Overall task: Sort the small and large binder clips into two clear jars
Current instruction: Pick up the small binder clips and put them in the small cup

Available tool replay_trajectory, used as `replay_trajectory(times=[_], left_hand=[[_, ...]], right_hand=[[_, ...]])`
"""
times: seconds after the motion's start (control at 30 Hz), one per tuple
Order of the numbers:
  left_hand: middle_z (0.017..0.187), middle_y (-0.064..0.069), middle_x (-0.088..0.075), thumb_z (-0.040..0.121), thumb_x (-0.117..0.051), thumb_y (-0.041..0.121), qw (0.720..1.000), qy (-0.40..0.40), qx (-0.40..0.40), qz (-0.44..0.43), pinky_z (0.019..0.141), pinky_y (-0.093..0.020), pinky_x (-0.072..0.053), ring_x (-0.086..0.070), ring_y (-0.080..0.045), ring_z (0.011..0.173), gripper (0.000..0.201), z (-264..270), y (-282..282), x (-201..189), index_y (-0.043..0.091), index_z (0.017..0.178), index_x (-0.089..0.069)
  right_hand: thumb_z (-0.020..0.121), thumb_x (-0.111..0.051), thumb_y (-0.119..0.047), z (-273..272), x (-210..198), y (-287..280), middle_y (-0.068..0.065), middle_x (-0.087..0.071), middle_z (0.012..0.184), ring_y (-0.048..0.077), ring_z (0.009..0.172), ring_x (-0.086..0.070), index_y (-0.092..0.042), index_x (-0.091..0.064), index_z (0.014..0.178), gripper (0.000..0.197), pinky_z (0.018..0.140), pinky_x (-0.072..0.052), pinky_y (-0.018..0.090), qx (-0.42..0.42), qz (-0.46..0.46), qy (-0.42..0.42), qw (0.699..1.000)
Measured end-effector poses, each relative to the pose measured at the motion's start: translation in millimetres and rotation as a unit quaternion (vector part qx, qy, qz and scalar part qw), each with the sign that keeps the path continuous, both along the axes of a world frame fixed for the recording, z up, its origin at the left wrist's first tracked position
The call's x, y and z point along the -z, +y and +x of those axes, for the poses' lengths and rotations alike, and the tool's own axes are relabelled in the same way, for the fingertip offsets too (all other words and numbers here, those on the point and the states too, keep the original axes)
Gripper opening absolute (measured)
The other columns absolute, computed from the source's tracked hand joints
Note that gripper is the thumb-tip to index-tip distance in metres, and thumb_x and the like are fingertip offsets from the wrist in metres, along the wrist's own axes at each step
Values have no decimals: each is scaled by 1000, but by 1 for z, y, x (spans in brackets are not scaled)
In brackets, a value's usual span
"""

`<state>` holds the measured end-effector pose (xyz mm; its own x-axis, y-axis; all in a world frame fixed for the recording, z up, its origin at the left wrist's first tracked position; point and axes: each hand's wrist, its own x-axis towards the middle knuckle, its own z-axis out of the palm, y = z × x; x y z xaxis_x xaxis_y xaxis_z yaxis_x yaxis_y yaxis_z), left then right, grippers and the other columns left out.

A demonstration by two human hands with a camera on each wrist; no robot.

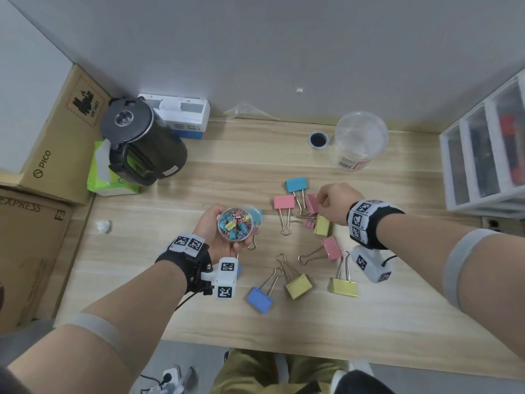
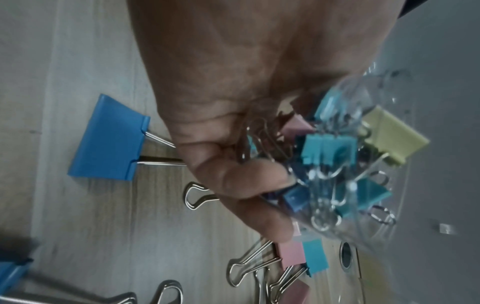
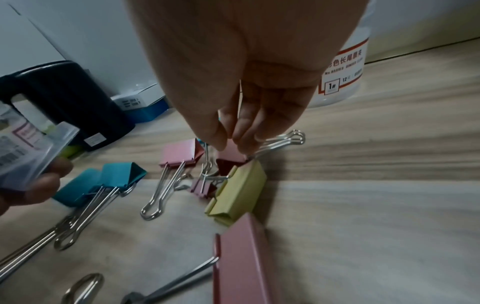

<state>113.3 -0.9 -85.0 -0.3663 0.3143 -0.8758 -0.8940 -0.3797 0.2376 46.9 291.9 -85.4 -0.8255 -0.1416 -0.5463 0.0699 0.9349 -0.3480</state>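
Observation:
My left hand (image 1: pixel 210 223) grips a small clear jar (image 1: pixel 235 224) full of small coloured clips, mouth up; its wall shows in the left wrist view (image 2: pixel 350 164). My right hand (image 1: pixel 326 204) reaches down into a cluster of clips. Its thumb and fingertips (image 3: pixel 241 142) pinch the top of a large pink clip (image 3: pixel 231 153). A small pink clip (image 3: pixel 202 188) lies beside a large yellow clip (image 3: pixel 239 191) just below. The large clear jar (image 1: pixel 359 140) stands at the back right. Several large clips lie loose, among them a teal one (image 1: pixel 296 184) and a blue one (image 1: pixel 259 299).
A black kettle (image 1: pixel 142 140) and a green tissue pack (image 1: pixel 99 177) stand at the back left beside cardboard boxes (image 1: pixel 54 143). A white drawer unit (image 1: pixel 483 155) lines the right edge. A cable hole (image 1: pixel 318 139) sits by the large jar. Crumpled paper (image 1: pixel 102 226) lies at the left.

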Motion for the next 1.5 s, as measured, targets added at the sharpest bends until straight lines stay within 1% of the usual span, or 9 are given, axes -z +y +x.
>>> replay_trajectory(times=[0.23, 0.4, 0.47, 0.7, 0.8, 0.93, 1.2, 1.33, 1.5], left_hand=[[107, -21, -66, 83, -41, 38, 1000, 2, 28, -13, 45, -22, -42, -59, -27, 66, 60, -9, 7, 5, -1, 124, -61], [109, -24, -63, 85, -39, 36, 999, 11, 29, -10, 43, -22, -42, -58, -28, 65, 55, -10, 14, 6, 0, 119, -64], [109, -24, -62, 85, -40, 36, 999, 9, 29, -10, 42, -22, -43, -57, -28, 64, 55, -9, 16, 7, 1, 121, -62], [107, -23, -65, 84, -43, 38, 999, 5, 39, -18, 44, -23, -43, -58, -28, 67, 58, -7, 12, 8, 1, 125, -59], [104, -23, -66, 84, -41, 38, 999, 6, 37, -15, 45, -23, -43, -58, -28, 67, 56, -6, 12, 7, 1, 121, -62], [106, -24, -64, 84, -40, 37, 999, 8, 35, -14, 45, -23, -44, -58, -29, 67, 52, -6, 14, 4, 4, 115, -67], [92, -19, -69, 85, -40, 37, 999, 3, 36, -38, 46, -22, -41, -63, -31, 67, 47, -2, 31, 6, 2, 104, -65], [83, -16, -68, 87, -40, 38, 999, 8, 32, -19, 40, -19, -42, -64, -32, 60, 44, -4, 42, 3, 2, 98, -64], [81, -14, -70, 87, -39, 38, 999, 20, 38, -22, 43, -17, -29, -61, -29, 60, 43, -7, 45, 0, 6, 94, -67]], right_hand=[[79, -63, -19, 12, 8, -3, -6, -68, 84, 18, 82, -65, -21, -63, 84, 6, 69, -52, 28, -34, -32, 23, 999], [83, -66, -48, 15, 15, -9, -11, -68, 86, 15, 84, -64, -28, -65, 100, 26, 76, -53, 30, -115, 2, 11, 993], [87, -65, -43, 17, 16, -10, -10, -67, 89, 15, 86, -63, -28, -67, 103, 22, 74, -50, 27, -125, 16, 12, 992], [87, -68, -18, 5, 7, -20, 10, -71, 76, 13, 68, -61, -8, -73, 75, 16, 71, -56, 32, 7, -161, -64, 985], [92, -64, -17, -11, -4, -22, 8, -69, 69, 10, 55, -60, -4, -71, 82, 18, 52, -51, 21, 68, -201, -114, 971], [96, -60, -10, -23, -14, -27, 9, -64, 63, 15, 51, -62, -3, -63, 82, 16, 62, -49, 36, 154, -286, -168, 931], [90, -69, -18, -8, -43, -77, 3, -72, 75, 11, 65, -64, -17, -72, 84, 7, 62, -51, 27, 39, -317, -131, 939], [88, -72, -13, 7, -50, -86, 7, -74, 76, 6, 59, -64, -7, -77, 92, 9, 59, -50, 14, -31, -304, -96, 947], [90, -69, -11, -1, -55, -64, 6, -71, 69, 7, 51, -62, -5, -75, 92, 9, 45, -47, 16, 59, -323, -86, 941]])
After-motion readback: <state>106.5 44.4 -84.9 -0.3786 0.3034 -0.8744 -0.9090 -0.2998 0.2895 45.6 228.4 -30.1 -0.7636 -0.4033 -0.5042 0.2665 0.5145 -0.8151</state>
